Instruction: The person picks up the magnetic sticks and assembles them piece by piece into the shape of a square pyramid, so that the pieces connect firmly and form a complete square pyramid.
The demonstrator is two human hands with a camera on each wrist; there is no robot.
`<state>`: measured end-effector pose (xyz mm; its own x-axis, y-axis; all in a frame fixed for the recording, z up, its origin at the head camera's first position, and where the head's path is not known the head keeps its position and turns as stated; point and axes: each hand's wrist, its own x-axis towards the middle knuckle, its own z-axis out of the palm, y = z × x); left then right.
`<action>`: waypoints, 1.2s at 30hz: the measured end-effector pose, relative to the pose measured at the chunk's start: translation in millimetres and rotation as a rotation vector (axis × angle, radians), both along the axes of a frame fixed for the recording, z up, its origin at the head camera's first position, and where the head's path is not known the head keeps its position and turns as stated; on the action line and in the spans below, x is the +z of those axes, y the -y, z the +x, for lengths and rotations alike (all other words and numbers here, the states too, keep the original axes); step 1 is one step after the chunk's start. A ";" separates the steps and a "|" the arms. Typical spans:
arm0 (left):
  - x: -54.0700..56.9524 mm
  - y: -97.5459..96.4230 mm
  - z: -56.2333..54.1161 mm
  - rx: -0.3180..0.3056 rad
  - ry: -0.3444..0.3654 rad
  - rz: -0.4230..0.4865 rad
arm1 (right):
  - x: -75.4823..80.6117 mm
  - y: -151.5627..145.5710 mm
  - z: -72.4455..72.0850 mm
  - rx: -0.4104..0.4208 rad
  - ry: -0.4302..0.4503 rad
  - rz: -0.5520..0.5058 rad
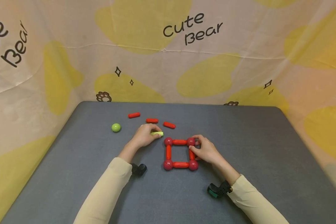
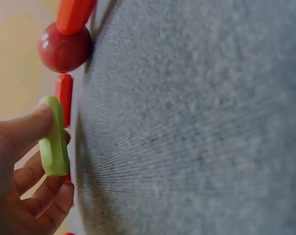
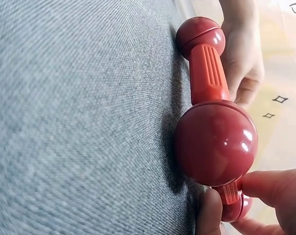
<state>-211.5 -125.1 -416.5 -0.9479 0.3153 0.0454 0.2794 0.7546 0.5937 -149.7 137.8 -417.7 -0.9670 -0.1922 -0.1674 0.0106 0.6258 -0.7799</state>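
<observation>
A square frame of red rods (image 1: 180,165) with dark red balls (image 1: 193,165) at its corners lies on the grey table. My right hand (image 1: 207,151) pinches the frame's right-hand red rod (image 3: 229,192), its fingertips close to the far right ball (image 1: 190,142). In the right wrist view the near right ball (image 3: 215,143) partly hides that rod. Just left of the frame, my left hand (image 1: 144,136) pinches a light green rod (image 2: 54,142) between thumb and fingers, low over the table.
Beyond my left hand lie loose red rods (image 1: 134,115), (image 1: 152,120) and a third red rod (image 1: 169,125). A green ball (image 1: 116,127) sits to their left. The grey table (image 1: 254,140) meets a printed cloth backdrop (image 1: 212,74) at the back and left.
</observation>
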 end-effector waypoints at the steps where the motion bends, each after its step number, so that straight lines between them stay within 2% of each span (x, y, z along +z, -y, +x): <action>1: 0.9 0.1 1.3 0.004 -0.008 0.010 | 0.3 0.1 0.0 0.000 0.000 0.001; 9: 14.8 -1.1 14.9 0.024 -0.046 0.151 | 2.1 -0.9 -0.8 0.002 0.004 0.001; 12: 19.3 -3.3 22.5 0.000 -0.052 0.199 | 2.4 -0.7 -1.4 0.002 0.006 -0.001; 19: 26.0 -9.8 44.2 -0.061 -0.078 0.246 | 1.1 -0.2 -2.7 0.003 -0.003 0.001; 28: 25.5 -19.3 68.0 -0.126 0.028 0.398 | 0.3 0.5 -2.3 -0.005 -0.005 0.018; 36: 21.1 -25.0 85.1 -0.157 0.163 0.422 | 0.0 0.3 -0.4 -0.008 -0.005 0.016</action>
<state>-126.5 -100.1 -395.4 -0.8955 0.4416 0.0554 0.2491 0.3942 0.8846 -150.1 137.6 -417.8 -0.9694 -0.1817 -0.1653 0.0117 0.6378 -0.7701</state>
